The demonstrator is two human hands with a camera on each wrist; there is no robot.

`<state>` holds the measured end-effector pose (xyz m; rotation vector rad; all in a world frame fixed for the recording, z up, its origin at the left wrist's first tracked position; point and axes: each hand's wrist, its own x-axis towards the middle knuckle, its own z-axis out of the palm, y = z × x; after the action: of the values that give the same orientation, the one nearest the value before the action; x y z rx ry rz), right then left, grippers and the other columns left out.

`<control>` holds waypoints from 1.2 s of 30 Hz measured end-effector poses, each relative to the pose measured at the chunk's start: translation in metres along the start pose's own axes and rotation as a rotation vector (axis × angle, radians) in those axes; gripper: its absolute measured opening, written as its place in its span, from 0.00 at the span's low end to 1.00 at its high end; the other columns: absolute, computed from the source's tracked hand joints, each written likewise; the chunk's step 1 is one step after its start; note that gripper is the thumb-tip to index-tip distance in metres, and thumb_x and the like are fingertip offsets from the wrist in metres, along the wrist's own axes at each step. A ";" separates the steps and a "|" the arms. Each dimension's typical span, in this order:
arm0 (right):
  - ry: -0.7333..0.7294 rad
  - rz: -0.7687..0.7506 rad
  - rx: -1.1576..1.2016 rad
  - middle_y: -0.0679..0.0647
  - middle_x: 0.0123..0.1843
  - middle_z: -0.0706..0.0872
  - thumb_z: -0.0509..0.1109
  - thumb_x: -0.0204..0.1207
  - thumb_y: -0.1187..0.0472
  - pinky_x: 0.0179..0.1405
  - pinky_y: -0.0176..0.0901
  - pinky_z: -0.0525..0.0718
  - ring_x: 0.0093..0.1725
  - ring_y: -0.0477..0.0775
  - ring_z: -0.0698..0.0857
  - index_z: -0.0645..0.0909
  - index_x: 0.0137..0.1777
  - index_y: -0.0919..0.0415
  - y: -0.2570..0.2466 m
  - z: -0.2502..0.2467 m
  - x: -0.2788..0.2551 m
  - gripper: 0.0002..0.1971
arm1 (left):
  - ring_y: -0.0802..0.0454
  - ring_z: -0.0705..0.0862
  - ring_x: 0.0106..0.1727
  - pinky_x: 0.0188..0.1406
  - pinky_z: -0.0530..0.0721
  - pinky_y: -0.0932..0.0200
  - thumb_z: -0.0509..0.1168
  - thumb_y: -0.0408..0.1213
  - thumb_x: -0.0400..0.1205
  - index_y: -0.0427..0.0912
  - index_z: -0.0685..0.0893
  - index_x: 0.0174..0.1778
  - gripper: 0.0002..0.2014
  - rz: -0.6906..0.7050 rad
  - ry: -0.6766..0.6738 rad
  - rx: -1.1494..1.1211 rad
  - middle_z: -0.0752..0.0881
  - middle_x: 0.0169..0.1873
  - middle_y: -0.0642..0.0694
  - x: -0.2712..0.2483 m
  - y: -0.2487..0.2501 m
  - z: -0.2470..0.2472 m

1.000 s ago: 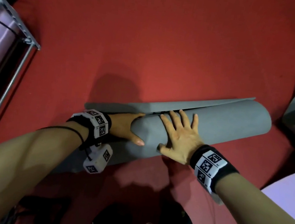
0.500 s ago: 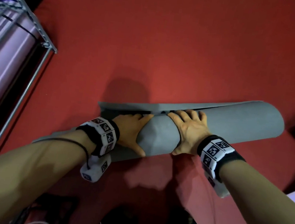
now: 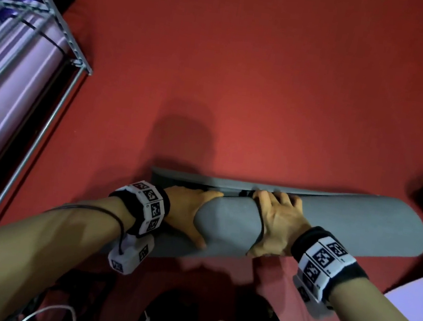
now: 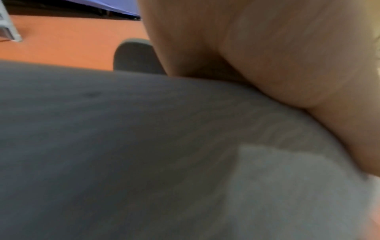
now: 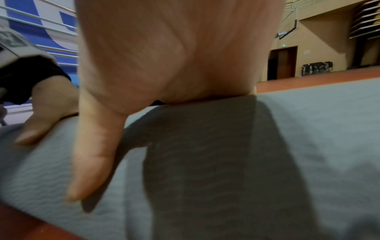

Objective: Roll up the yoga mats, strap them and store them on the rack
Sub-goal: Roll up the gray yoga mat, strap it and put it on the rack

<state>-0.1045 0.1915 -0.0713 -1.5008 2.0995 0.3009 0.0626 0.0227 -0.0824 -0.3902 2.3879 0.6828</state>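
Head view: grey yoga mat point(image 3: 332, 223) lies across the lower centre of the frame on the red floor point(image 3: 271, 73), rolled almost fully, with only a thin loose flap left along its far edge. Left hand point(image 3: 187, 211) and right hand point(image 3: 276, 224) sit side by side on the middle of the roll, fingers curled over its top toward the flap and thumbs on the near side, each gripping the mat.

Judged progress: rolling of this mat is nearly complete; no strap is visible on it, so strapping and storing remain. Metal rack point(image 3: 59, 38) at upper left already holds a lilac rolled mat point(image 3: 5, 93) bound with a dark strap. Further grey material shows at the right edge and a pale lilac surface at lower right; what these are cannot be told.

Right wrist view adds the right thumb point(image 5: 92, 154) pressed flat on the mat's textured surface. Left wrist view is blurred, showing only palm against mat.
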 end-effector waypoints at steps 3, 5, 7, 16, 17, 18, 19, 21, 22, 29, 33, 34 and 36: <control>-0.004 -0.019 0.035 0.51 0.71 0.69 0.76 0.47 0.27 0.75 0.58 0.60 0.72 0.59 0.67 0.57 0.79 0.50 0.008 -0.008 0.006 0.61 | 0.50 0.70 0.76 0.76 0.69 0.48 0.77 0.68 0.57 0.56 0.54 0.81 0.60 -0.021 0.046 -0.049 0.69 0.77 0.54 0.003 -0.012 -0.006; 0.030 -0.017 -0.015 0.53 0.68 0.65 0.62 0.43 0.19 0.72 0.58 0.65 0.67 0.60 0.66 0.57 0.82 0.47 0.012 -0.013 0.006 0.63 | 0.52 0.72 0.74 0.74 0.71 0.48 0.76 0.70 0.58 0.55 0.62 0.78 0.54 -0.013 0.151 -0.064 0.71 0.75 0.55 0.002 -0.021 -0.009; 0.040 -0.006 -0.091 0.56 0.72 0.61 0.50 0.40 0.18 0.75 0.61 0.63 0.70 0.62 0.62 0.55 0.85 0.46 0.013 -0.016 0.006 0.66 | 0.54 0.72 0.74 0.73 0.71 0.53 0.73 0.69 0.63 0.54 0.67 0.77 0.48 0.030 0.234 -0.023 0.72 0.74 0.56 -0.002 -0.026 -0.011; -0.051 0.055 0.138 0.52 0.84 0.62 0.80 0.55 0.32 0.77 0.60 0.61 0.79 0.60 0.67 0.60 0.77 0.55 0.011 -0.038 0.025 0.54 | 0.42 0.66 0.79 0.78 0.65 0.47 0.38 0.79 0.71 0.42 0.56 0.84 0.54 0.102 0.336 0.222 0.63 0.81 0.41 -0.011 -0.026 0.016; -0.037 0.053 0.152 0.51 0.79 0.67 0.81 0.56 0.34 0.76 0.60 0.63 0.76 0.59 0.69 0.59 0.76 0.54 0.011 -0.039 0.025 0.53 | 0.42 0.62 0.81 0.80 0.61 0.45 0.41 0.82 0.67 0.40 0.51 0.85 0.59 0.085 0.317 0.252 0.60 0.82 0.40 -0.012 -0.022 0.021; -0.031 0.050 0.163 0.50 0.78 0.68 0.81 0.57 0.36 0.75 0.59 0.62 0.75 0.58 0.68 0.57 0.78 0.52 0.010 -0.040 0.024 0.54 | 0.43 0.59 0.82 0.81 0.58 0.43 0.47 0.83 0.63 0.39 0.47 0.85 0.63 0.066 0.295 0.287 0.57 0.83 0.40 -0.012 -0.020 0.024; -0.025 0.045 0.171 0.50 0.81 0.66 0.81 0.59 0.37 0.76 0.59 0.61 0.77 0.58 0.66 0.53 0.82 0.50 0.009 -0.040 0.024 0.56 | 0.43 0.57 0.82 0.82 0.56 0.43 0.53 0.83 0.61 0.39 0.44 0.85 0.65 0.050 0.275 0.312 0.55 0.83 0.41 -0.011 -0.019 0.023; 0.000 0.032 0.168 0.49 0.87 0.55 0.79 0.64 0.40 0.80 0.60 0.56 0.81 0.60 0.59 0.46 0.86 0.47 0.007 -0.039 0.024 0.57 | 0.44 0.56 0.83 0.82 0.54 0.46 0.62 0.78 0.63 0.39 0.42 0.85 0.66 0.030 0.246 0.311 0.53 0.84 0.43 -0.005 -0.022 0.015; 0.012 0.023 0.167 0.49 0.88 0.51 0.77 0.67 0.41 0.82 0.60 0.52 0.83 0.61 0.57 0.45 0.86 0.46 0.006 -0.038 0.025 0.55 | 0.45 0.56 0.83 0.82 0.54 0.48 0.65 0.76 0.63 0.40 0.42 0.85 0.65 0.023 0.232 0.293 0.53 0.84 0.43 -0.001 -0.025 0.009; -0.071 0.074 0.073 0.50 0.89 0.46 0.57 0.74 0.34 0.81 0.70 0.41 0.86 0.58 0.48 0.52 0.85 0.49 -0.012 -0.040 0.040 0.41 | 0.41 0.45 0.84 0.81 0.46 0.35 0.63 0.80 0.61 0.48 0.46 0.85 0.63 -0.025 0.193 0.315 0.48 0.84 0.44 0.014 -0.039 -0.015; -0.050 0.038 0.053 0.54 0.89 0.46 0.70 0.74 0.46 0.83 0.62 0.52 0.86 0.57 0.50 0.59 0.81 0.60 -0.027 -0.058 0.061 0.40 | 0.36 0.34 0.83 0.78 0.42 0.25 0.61 0.81 0.61 0.54 0.42 0.85 0.62 -0.081 0.156 0.294 0.34 0.83 0.42 0.015 -0.041 -0.017; -0.043 -0.004 0.067 0.55 0.88 0.49 0.71 0.72 0.49 0.83 0.58 0.54 0.86 0.56 0.53 0.58 0.81 0.60 -0.032 -0.061 0.066 0.40 | 0.35 0.40 0.84 0.78 0.44 0.26 0.61 0.81 0.61 0.56 0.42 0.84 0.62 -0.084 0.157 0.283 0.38 0.84 0.40 0.016 -0.042 -0.016; -0.079 -0.078 0.109 0.56 0.87 0.55 0.72 0.69 0.55 0.82 0.54 0.59 0.84 0.56 0.59 0.53 0.83 0.56 -0.042 -0.064 0.073 0.45 | 0.36 0.56 0.81 0.77 0.53 0.30 0.59 0.83 0.59 0.57 0.45 0.83 0.61 -0.070 0.191 0.312 0.56 0.82 0.39 0.017 -0.046 -0.014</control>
<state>-0.1022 0.0875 -0.0525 -1.4786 1.9588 0.2095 0.0620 -0.0245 -0.1010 -0.4171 2.5933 0.2423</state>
